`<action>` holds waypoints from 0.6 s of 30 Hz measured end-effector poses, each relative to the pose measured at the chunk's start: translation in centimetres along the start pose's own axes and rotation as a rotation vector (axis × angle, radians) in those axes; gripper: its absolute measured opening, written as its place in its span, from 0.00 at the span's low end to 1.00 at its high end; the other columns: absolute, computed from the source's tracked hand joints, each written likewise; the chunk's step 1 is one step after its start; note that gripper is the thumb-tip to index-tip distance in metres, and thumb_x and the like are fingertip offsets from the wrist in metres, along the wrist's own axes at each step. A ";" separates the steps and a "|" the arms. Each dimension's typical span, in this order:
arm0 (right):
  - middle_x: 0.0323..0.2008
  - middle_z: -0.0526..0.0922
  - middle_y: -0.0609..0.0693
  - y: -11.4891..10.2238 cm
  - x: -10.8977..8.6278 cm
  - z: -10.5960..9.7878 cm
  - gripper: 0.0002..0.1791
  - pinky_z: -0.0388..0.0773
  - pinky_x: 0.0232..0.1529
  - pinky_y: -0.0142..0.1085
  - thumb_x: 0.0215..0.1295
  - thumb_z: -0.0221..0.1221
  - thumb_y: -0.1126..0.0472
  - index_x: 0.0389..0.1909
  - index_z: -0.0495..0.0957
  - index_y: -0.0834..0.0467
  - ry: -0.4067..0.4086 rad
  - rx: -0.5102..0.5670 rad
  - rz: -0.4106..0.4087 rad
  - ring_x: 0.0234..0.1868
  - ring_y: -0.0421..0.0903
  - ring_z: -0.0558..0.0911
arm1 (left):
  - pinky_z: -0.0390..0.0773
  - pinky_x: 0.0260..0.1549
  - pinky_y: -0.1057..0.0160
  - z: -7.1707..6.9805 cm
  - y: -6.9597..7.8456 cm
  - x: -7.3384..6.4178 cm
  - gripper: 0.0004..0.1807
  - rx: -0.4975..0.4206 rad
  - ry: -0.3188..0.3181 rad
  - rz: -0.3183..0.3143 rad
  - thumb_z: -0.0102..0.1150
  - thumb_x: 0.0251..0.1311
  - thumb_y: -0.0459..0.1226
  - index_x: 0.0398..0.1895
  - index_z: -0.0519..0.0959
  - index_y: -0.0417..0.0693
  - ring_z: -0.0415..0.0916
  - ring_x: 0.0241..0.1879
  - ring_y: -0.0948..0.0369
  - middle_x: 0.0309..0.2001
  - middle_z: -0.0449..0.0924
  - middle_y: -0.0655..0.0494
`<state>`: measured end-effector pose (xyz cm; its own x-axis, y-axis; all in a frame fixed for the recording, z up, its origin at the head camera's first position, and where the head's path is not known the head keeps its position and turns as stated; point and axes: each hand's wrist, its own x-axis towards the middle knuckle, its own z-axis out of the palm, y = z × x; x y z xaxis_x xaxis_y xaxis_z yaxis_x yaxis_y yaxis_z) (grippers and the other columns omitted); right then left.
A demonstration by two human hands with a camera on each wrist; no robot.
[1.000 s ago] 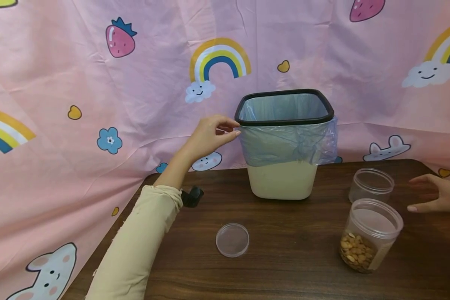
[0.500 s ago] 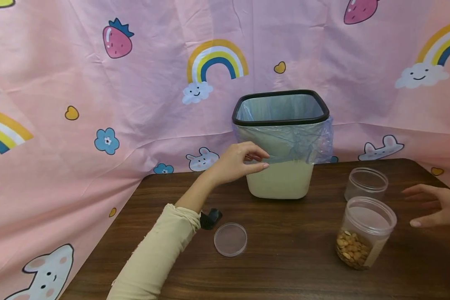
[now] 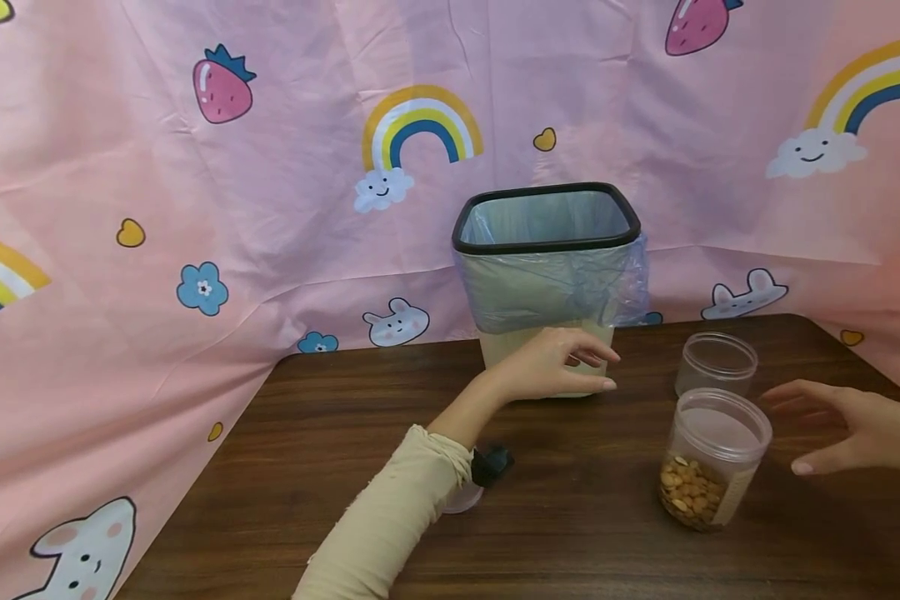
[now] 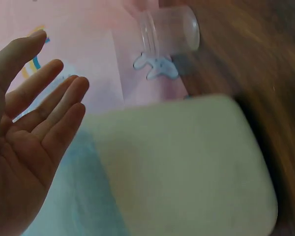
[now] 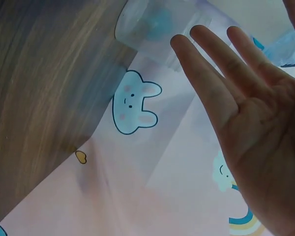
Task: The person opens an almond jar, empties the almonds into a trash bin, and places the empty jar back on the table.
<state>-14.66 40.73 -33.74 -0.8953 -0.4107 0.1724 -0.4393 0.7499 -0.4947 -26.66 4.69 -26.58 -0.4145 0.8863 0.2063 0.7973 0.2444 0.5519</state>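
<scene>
My left hand [image 3: 558,365] is in front of the bin, its fingers loosely bent and holding nothing. In the left wrist view, that hand [image 4: 34,128] has its fingers spread apart. To the right, my right hand [image 3: 851,425] hovers beside a clear jar [image 3: 712,458] partly filled with brown nut-like pieces and without a lid. Between the right hand's fingers and the jar there seems to be a small gap. Behind it stands a second clear open jar [image 3: 716,367], which looks empty. The left sleeve partly covers a clear round lid [image 3: 462,500].
A cream bin [image 3: 495,346] with a black rim and a bluish plastic liner [image 3: 525,287] stands at the back of the dark wooden table [image 3: 330,467]. A pink patterned cloth [image 3: 307,208] hangs behind. The black wrist camera [image 3: 492,465] sits on the left wrist.
My left hand has left the bin's rim, moving down and right toward the jars. My right hand has come lower and nearer to the filled jar. The head view has shifted slightly.
</scene>
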 end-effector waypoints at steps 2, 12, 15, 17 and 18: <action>0.49 0.70 0.29 0.0 0.0 0.3 0.35 0.75 0.34 0.30 0.48 0.68 0.67 0.57 0.63 0.62 -0.011 0.015 -0.025 0.45 0.26 0.72 | 0.67 0.47 0.76 0.7 0.3 0.6 0.21 -0.005 -0.026 0.006 0.61 0.57 0.41 0.54 0.75 0.47 0.73 0.49 0.68 0.52 0.74 0.57; 0.51 0.74 0.50 -1.4 0.7 2.0 0.39 0.75 0.37 0.29 0.48 0.69 0.66 0.60 0.60 0.66 -0.016 0.024 -0.036 0.48 0.25 0.69 | 0.64 0.47 0.79 3.6 1.5 2.7 0.32 0.079 -0.142 0.008 0.63 0.54 0.47 0.62 0.68 0.50 0.69 0.51 0.72 0.58 0.68 0.59; 0.52 0.74 0.59 -2.0 0.9 2.5 0.42 0.76 0.39 0.37 0.48 0.69 0.64 0.61 0.58 0.70 -0.023 0.029 0.002 0.49 0.26 0.69 | 0.64 0.46 0.80 4.2 1.6 3.0 0.32 0.090 -0.149 0.002 0.63 0.53 0.48 0.62 0.68 0.51 0.68 0.51 0.73 0.58 0.68 0.61; 0.52 0.73 0.62 -2.3 1.0 2.8 0.43 0.76 0.40 0.42 0.49 0.68 0.63 0.62 0.56 0.72 -0.028 0.034 0.019 0.50 0.26 0.68 | 0.63 0.45 0.81 4.5 1.7 3.2 0.32 0.088 -0.149 0.001 0.64 0.53 0.48 0.62 0.68 0.51 0.68 0.49 0.75 0.57 0.69 0.62; 0.52 0.73 0.61 -2.5 1.1 3.0 0.44 0.75 0.40 0.45 0.49 0.68 0.62 0.63 0.56 0.71 -0.022 0.032 0.028 0.50 0.27 0.67 | 0.64 0.45 0.81 4.6 1.7 3.3 0.32 0.082 -0.150 0.003 0.64 0.53 0.47 0.61 0.68 0.51 0.68 0.49 0.75 0.57 0.69 0.62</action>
<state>-14.30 36.82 -34.84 -0.9052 -0.4013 0.1400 -0.4114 0.7443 -0.5262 -24.64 9.84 -28.70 -0.3472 0.9342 0.0819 0.8342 0.2677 0.4822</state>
